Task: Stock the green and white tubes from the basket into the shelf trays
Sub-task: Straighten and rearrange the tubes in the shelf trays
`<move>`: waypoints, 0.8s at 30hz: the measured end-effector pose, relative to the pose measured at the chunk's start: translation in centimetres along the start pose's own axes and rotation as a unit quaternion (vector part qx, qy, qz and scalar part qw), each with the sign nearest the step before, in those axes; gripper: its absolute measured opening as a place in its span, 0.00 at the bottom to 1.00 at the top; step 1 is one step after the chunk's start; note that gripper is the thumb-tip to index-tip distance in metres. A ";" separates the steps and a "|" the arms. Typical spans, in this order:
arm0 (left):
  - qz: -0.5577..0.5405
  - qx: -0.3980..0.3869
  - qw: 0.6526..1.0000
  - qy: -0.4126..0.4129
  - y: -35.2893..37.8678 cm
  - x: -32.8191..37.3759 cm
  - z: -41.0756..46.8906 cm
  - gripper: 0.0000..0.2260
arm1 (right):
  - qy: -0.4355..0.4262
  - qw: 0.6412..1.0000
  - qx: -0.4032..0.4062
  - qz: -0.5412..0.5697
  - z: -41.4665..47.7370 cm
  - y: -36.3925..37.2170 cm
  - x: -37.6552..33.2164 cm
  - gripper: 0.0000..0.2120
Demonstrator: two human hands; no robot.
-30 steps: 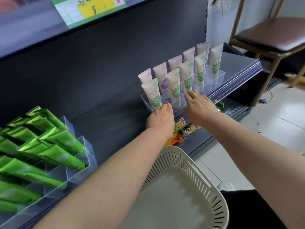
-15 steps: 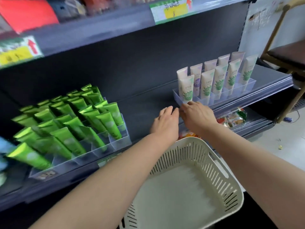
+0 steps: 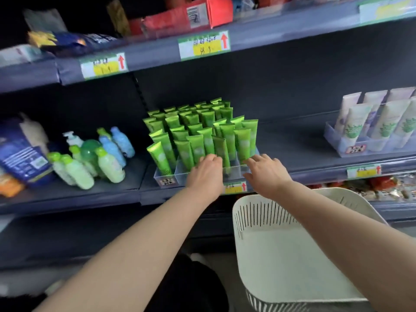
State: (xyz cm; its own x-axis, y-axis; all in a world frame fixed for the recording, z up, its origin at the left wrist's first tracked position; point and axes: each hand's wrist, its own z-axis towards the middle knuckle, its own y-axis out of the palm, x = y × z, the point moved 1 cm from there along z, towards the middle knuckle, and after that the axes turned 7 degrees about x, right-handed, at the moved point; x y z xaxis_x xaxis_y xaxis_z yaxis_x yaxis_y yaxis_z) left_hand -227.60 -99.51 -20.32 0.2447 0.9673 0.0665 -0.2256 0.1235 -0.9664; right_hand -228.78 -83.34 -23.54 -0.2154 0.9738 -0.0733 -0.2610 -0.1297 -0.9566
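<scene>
Several green tubes [image 3: 198, 129] stand upright in a clear tiered tray [image 3: 180, 175] on the middle shelf. My left hand [image 3: 206, 173] reaches to the tray's front row, fingers extended and touching the tubes' lower ends. My right hand [image 3: 265, 172] is at the tray's right front corner, fingers spread and relaxed, holding nothing. Several white tubes [image 3: 380, 122] with green and purple prints stand in a second clear tray [image 3: 335, 140] at the far right. A cream slotted basket [image 3: 281, 251] sits below my right forearm; its visible inside holds nothing.
Green and blue bottles [image 3: 90, 158] stand and lie at the left of the shelf, beside a blue pack [image 3: 20, 156]. The shelf above [image 3: 270, 34] carries a red box and price labels. Packaged goods fill the lower shelf at right [image 3: 382, 188].
The view swung left from the white-tube tray to the green-tube tray. Both hands moved left along the shelf and now sit at the green tray's front.
</scene>
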 end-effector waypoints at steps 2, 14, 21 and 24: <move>0.009 0.012 1.000 -0.021 -0.3 -2.2 -0.7 0.17 | -0.005 1.000 -0.012 0.003 -0.1 0.4 -1.0 0.19; 0.079 -0.024 0.984 -0.155 -0.3 -8.6 -2.8 0.12 | -0.005 0.999 -0.045 -0.019 -0.6 1.1 -2.9 0.23; 0.017 -0.063 0.966 -0.251 1.3 -11.1 -2.6 0.16 | -0.005 0.998 -0.062 -0.023 -0.6 1.3 -2.6 0.27; -0.010 -0.048 0.964 -0.260 1.9 -11.0 -2.4 0.14 | 0.000 0.998 -0.064 -0.011 -0.6 1.3 -2.4 0.28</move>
State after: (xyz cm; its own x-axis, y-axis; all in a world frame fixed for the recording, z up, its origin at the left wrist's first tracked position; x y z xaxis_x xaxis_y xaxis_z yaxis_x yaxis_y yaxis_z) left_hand -228.44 -110.49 -23.46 -0.2625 0.9484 0.1777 -0.1313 0.1473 -0.9803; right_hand -228.08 -85.70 -24.74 -0.2117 0.9760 -0.0509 -0.1433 -0.0825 -0.9862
